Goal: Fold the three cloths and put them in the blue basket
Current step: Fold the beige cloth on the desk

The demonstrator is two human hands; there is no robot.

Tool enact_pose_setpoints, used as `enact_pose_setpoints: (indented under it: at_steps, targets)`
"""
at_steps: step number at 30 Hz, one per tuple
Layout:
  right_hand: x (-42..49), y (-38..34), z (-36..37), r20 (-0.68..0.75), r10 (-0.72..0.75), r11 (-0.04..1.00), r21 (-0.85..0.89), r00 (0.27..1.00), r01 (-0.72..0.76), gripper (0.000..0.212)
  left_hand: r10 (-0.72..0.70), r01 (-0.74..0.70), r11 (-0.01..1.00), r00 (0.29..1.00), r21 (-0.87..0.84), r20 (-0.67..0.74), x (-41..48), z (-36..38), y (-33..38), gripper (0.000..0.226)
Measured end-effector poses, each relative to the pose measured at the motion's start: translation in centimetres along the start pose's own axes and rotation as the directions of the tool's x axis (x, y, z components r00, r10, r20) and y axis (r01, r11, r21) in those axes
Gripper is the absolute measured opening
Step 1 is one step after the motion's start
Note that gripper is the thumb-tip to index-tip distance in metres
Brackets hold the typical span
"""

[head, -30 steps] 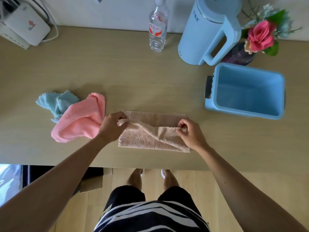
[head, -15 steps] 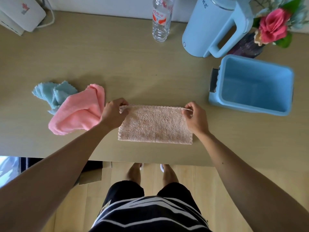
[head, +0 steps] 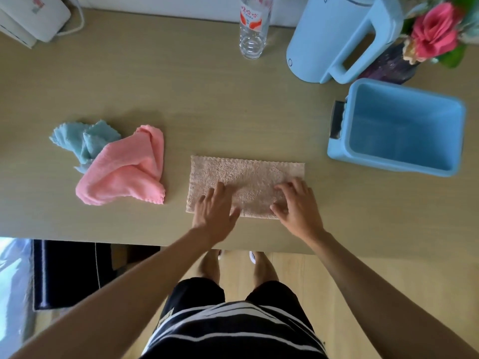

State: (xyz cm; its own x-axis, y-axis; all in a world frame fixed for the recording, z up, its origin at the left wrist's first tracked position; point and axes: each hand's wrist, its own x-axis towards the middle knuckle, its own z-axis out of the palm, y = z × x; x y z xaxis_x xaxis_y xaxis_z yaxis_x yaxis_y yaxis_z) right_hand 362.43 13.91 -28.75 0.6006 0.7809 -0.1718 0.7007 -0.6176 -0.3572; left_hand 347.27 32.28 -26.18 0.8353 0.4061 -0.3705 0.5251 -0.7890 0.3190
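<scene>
While the beige cloth (head: 246, 177) lies flat as a wide folded rectangle near the front edge of the worktop (head: 207, 99), both hands rest on its near half. The left hand (head: 213, 212) lies palm down on the left part of the cloth, its fingers (head: 217, 190) spread open and flat, gripping nothing. The right hand (head: 298, 207) lies on the right part, its fingers (head: 285, 189) bent a little and pressing down on the fabric, also closed around nothing. The far edge of the cloth, with its scalloped trim, is uncovered.

To the left, apart from the beige cloth, the pink cloth (head: 124, 172) sits loosely bunched, and it overlaps the crumpled light blue cloth (head: 77, 137), which pokes out behind it on the far left side. Neither of these is folded.

The blue basket (head: 396, 125) stands to the right of the beige cloth, well apart from it, with nothing visible inside. Just behind the basket stands a light blue kettle (head: 334, 37) with a large handle, and beside that a dark vase with a pink flower (head: 435, 29). A clear plastic bottle (head: 252, 27) stands at the back of the worktop near the wall, and a white box (head: 33, 14) with a cable sits in the far left corner.
</scene>
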Motion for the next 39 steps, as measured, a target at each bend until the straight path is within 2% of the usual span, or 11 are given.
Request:
enact_pose_setpoints:
  at_steps: [3,8,12,16,19,25,29,33,35,37,39]
  targets:
    - [-0.9,-0.7,-0.1,-0.034,0.076,0.996,-0.05,0.997,-0.078,0.039,0.024,-0.018,0.982,0.999,0.186,-0.03,0.5,1.0,0.6,0.057]
    - [-3.2,-3.2,0.2,0.007,0.183,0.983,-0.005,0.983,-0.183,0.05,0.171,-0.175,0.955,0.985,0.241,0.036,4.6,0.0,0.5,0.07]
    - [-4.4,-5.4,0.5,0.227,-0.069,0.988,0.15,0.971,0.035,0.053,0.361,-0.362,0.883,0.931,0.3,0.06,7.0,-1.8,-0.9,0.073]
    - [-2.3,-3.6,-0.8,0.2,-0.24,0.971,0.064,0.95,0.232,0.053,0.624,-0.612,0.712,0.776,0.344,0.092,5.5,-2.3,-2.2,0.051]
    - [-1.7,-1.5,-1.4,0.293,-0.322,0.943,0.012,0.9,0.333,0.06,0.68,-0.706,0.645,0.705,0.292,0.201,3.5,-1.6,-3.0,0.051]
    - [-1.4,-0.5,-0.7,0.175,-0.346,0.935,-0.019,0.922,0.354,0.029,0.559,-0.629,0.715,0.776,0.304,0.291,1.9,-0.7,-3.1,0.068]
    - [-0.2,-1.9,-1.3,0.184,-0.166,0.958,0.262,0.969,0.115,0.006,0.471,-0.56,0.775,0.821,0.293,0.324,1.5,-0.6,-2.7,0.091]
    - [0.2,-3.1,-3.9,0.419,-0.008,0.722,0.631,0.908,-0.284,0.024,0.392,-0.393,0.92,0.914,-0.01,0.104,1.0,-1.2,-1.3,0.051]
    - [0.2,-3.0,-4.9,0.436,-0.031,0.636,0.703,0.9,-0.318,0.021,0.268,-0.247,0.943,0.961,-0.224,0.066,1.0,-1.9,-0.6,0.024]
    - [0.3,-2.5,-5.5,0.457,-0.046,0.573,0.74,0.888,-0.351,0.021,0.155,-0.097,0.928,0.978,-0.358,0.137,1.2,-2.5,-0.2,0.026]
    - [0.4,-1.7,-5.9,0.468,-0.046,0.561,0.743,0.882,-0.365,0.043,0.075,0.009,0.916,0.978,-0.402,0.192,1.6,-2.9,-0.1,0.03]
